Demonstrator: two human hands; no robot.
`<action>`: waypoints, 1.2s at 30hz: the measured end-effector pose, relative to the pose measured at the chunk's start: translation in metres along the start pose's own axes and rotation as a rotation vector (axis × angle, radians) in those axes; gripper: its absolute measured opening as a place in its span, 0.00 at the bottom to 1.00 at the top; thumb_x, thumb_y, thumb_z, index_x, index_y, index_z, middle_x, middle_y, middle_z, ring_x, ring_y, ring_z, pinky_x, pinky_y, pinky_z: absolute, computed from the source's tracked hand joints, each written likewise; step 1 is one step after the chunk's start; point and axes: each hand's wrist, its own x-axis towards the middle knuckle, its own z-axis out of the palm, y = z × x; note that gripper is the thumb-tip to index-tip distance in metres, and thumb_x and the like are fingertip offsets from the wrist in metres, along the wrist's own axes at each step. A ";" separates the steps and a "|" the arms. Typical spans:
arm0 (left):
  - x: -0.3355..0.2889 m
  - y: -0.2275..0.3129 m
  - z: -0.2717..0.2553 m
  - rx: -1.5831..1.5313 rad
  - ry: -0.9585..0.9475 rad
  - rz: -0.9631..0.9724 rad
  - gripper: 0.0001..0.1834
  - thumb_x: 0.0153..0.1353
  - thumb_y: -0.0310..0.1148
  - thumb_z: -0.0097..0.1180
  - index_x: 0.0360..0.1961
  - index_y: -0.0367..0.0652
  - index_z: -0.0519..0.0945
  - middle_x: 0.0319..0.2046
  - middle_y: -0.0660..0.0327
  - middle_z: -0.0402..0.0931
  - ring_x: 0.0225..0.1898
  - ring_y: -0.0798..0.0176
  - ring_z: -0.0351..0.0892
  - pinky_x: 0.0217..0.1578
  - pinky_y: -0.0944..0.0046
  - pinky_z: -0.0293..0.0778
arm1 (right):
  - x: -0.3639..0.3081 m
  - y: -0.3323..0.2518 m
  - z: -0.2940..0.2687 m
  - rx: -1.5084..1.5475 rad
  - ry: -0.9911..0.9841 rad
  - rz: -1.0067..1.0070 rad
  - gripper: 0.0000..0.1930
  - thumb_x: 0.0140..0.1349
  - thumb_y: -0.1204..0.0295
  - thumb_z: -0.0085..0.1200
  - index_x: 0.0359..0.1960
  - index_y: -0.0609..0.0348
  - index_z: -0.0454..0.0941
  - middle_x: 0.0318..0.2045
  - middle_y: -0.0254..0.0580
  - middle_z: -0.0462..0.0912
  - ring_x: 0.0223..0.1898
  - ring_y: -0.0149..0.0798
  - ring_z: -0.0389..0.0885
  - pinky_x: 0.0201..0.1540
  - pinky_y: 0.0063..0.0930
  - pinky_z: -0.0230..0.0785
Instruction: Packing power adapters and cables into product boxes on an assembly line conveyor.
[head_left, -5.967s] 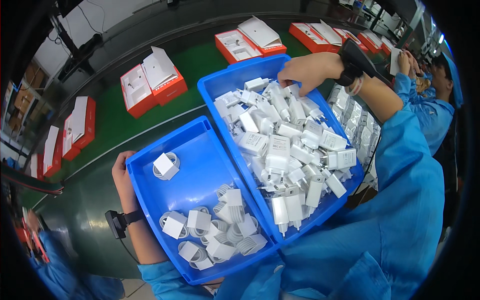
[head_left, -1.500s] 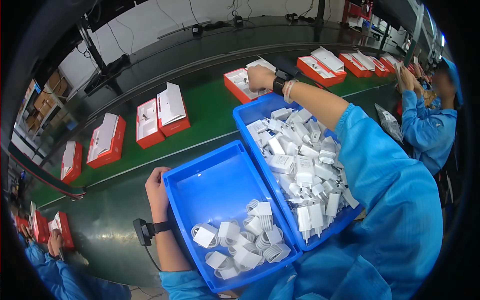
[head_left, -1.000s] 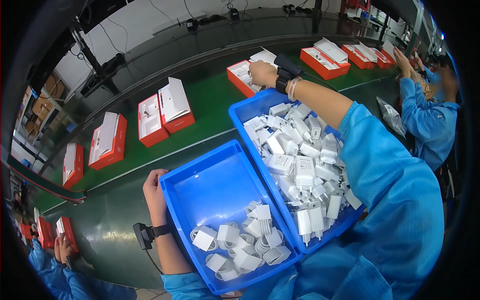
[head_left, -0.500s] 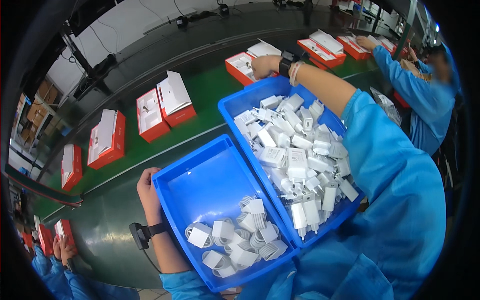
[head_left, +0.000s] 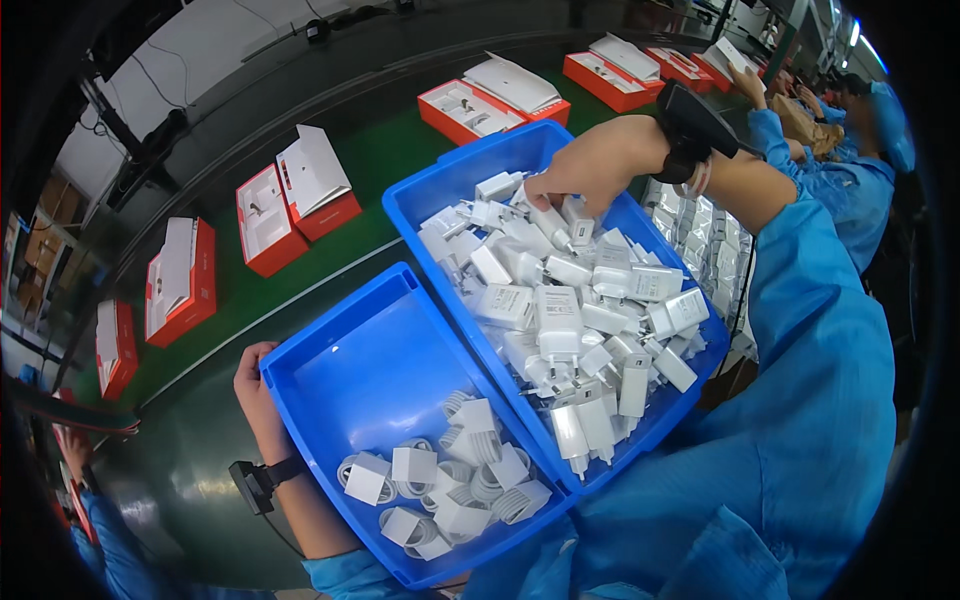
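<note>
Blue sleeves (head_left: 815, 330): The worker's arms frame two blue trays drawn close to the body, likely so that both stay within reach.
Cable tray (head_left: 370, 345): Coiled white cables (head_left: 465, 515), each in a paper band, bunch at the end nearest the body, leaving the far end bare.
Left hand (head_left: 258, 395): At the cable tray's outer upper corner, apparently steadying it; the fingers are partly hidden, so whether they clamp the wall cannot be told.
Charger tray (head_left: 485, 158): Just right of the cable tray, heaped with loose white chargers (head_left: 558, 320), prongs pointing every way.
Right hand (head_left: 590, 170): Over the far end of the heap, thumb and fingers apart and curled down around chargers, probably to single one out; a firm hold cannot be confirmed.
Silver packs (head_left: 700, 235): Rows of shiny packets lie beyond the charger tray's right wall.
Green belt (head_left: 385, 190): Open red boxes (head_left: 460, 110) line it with their white inner trays showing, the nearest just past the charger tray.
Co-worker (head_left: 845, 205): Farther along at right, in blue, with a raised hand at a box's white flap.
Change: Half a second ago the right hand was at that nearest box; now it is back among the chargers. The lone coil at the cable tray's far end six seconds ago is gone.
</note>
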 end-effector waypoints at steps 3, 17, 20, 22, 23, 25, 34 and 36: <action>0.000 0.003 0.002 0.029 -0.006 0.000 0.10 0.69 0.32 0.52 0.34 0.35 0.78 0.29 0.66 0.77 0.29 0.75 0.70 0.31 0.73 0.68 | -0.006 0.007 0.007 -0.009 -0.014 -0.044 0.26 0.48 0.65 0.67 0.49 0.53 0.70 0.38 0.45 0.81 0.41 0.49 0.80 0.40 0.43 0.69; 0.000 0.002 -0.002 0.033 0.000 -0.009 0.09 0.68 0.30 0.52 0.34 0.34 0.78 0.29 0.65 0.77 0.30 0.75 0.72 0.32 0.73 0.69 | 0.006 0.024 0.001 0.492 0.440 -0.440 0.17 0.47 0.69 0.66 0.24 0.58 0.64 0.34 0.39 0.85 0.35 0.33 0.81 0.37 0.30 0.72; -0.001 0.002 -0.001 -0.001 0.000 -0.032 0.10 0.69 0.31 0.51 0.34 0.34 0.78 0.30 0.65 0.77 0.31 0.75 0.72 0.33 0.73 0.69 | 0.023 0.014 0.001 0.821 0.455 -0.359 0.17 0.49 0.71 0.66 0.27 0.55 0.64 0.33 0.42 0.84 0.35 0.28 0.80 0.35 0.26 0.71; 0.001 -0.003 0.000 -0.016 -0.011 0.016 0.10 0.69 0.31 0.51 0.34 0.34 0.78 0.29 0.65 0.77 0.31 0.74 0.72 0.33 0.73 0.69 | 0.036 0.010 0.001 0.841 0.527 -0.486 0.20 0.55 0.63 0.66 0.28 0.50 0.61 0.30 0.41 0.84 0.21 0.21 0.73 0.18 0.17 0.58; 0.001 -0.004 -0.001 -0.020 -0.007 0.006 0.11 0.69 0.32 0.51 0.34 0.34 0.78 0.29 0.65 0.77 0.31 0.74 0.72 0.33 0.73 0.69 | 0.032 -0.002 -0.008 0.926 0.462 -0.429 0.21 0.55 0.62 0.67 0.29 0.50 0.61 0.29 0.40 0.83 0.19 0.21 0.72 0.16 0.16 0.56; 0.000 -0.003 -0.002 -0.008 0.001 0.005 0.11 0.69 0.32 0.51 0.34 0.34 0.78 0.29 0.65 0.77 0.31 0.74 0.72 0.33 0.73 0.69 | 0.037 -0.008 -0.017 0.981 0.373 -0.426 0.21 0.62 0.59 0.64 0.33 0.50 0.60 0.30 0.40 0.83 0.16 0.21 0.72 0.13 0.15 0.58; 0.002 -0.008 -0.006 0.027 0.009 -0.005 0.10 0.69 0.30 0.51 0.36 0.33 0.79 0.29 0.64 0.78 0.31 0.75 0.74 0.33 0.73 0.70 | 0.077 -0.052 -0.045 1.416 0.170 -0.648 0.15 0.71 0.57 0.51 0.39 0.58 0.70 0.34 0.34 0.80 0.25 0.21 0.76 0.28 0.14 0.76; 0.005 -0.010 -0.004 0.012 -0.003 -0.013 0.10 0.69 0.30 0.51 0.36 0.33 0.79 0.29 0.64 0.79 0.32 0.74 0.75 0.34 0.74 0.71 | 0.091 -0.061 -0.053 1.417 0.202 -0.666 0.15 0.69 0.61 0.54 0.43 0.61 0.71 0.32 0.34 0.80 0.25 0.23 0.76 0.31 0.18 0.78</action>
